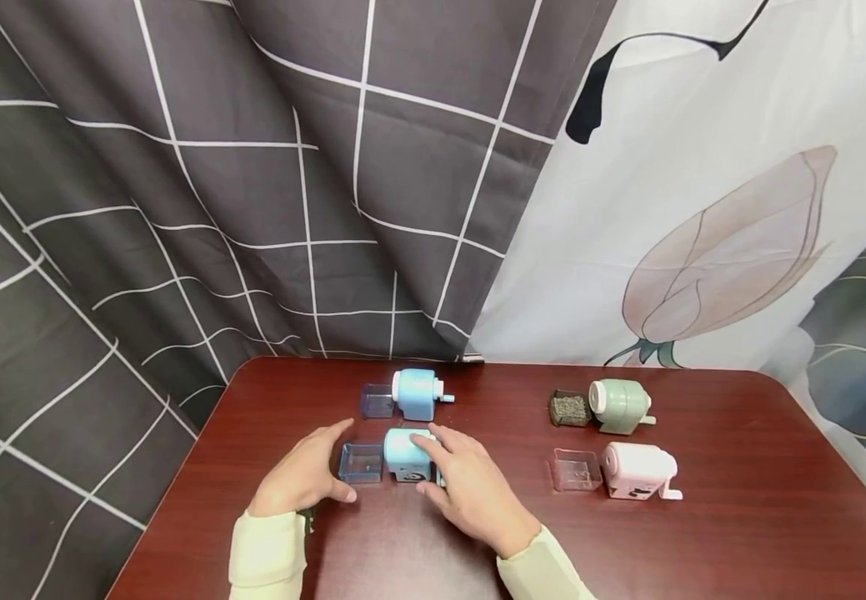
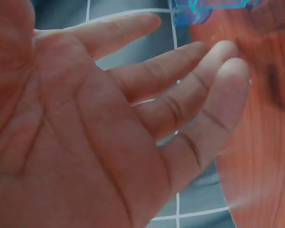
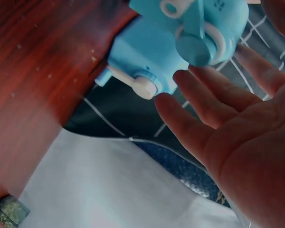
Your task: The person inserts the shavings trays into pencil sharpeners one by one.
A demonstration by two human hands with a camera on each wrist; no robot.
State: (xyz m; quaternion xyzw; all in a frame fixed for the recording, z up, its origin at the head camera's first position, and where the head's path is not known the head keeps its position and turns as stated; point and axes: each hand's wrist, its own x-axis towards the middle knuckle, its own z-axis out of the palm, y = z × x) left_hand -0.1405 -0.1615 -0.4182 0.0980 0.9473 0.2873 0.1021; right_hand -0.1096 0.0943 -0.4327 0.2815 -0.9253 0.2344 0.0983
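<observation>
A light blue hand-crank pencil sharpener (image 1: 405, 451) stands at the front left, its clear blue drawer (image 1: 361, 463) to its left. My right hand (image 1: 472, 487) is over the sharpener's right side, fingertips at its top and crank end. In the right wrist view, the fingers (image 3: 194, 102) reach out fairly straight beside the sharpener (image 3: 235, 21). My left hand (image 1: 303, 468) hovers just left of the drawer, thumb and fingers spread, holding nothing. Its palm (image 2: 85, 123) faces the left wrist camera, with part of the blue drawer (image 2: 218, 4) at the top.
Behind stands another blue sharpener (image 1: 417, 393) with a dark blue drawer (image 1: 377, 401). At right are a green sharpener (image 1: 623, 406), its drawer (image 1: 569, 408) full of grainy material, and a pink sharpener (image 1: 637, 469) with a clear pink drawer (image 1: 577, 471). Curtains (image 1: 312, 208) hang behind the red-brown table (image 1: 763, 500).
</observation>
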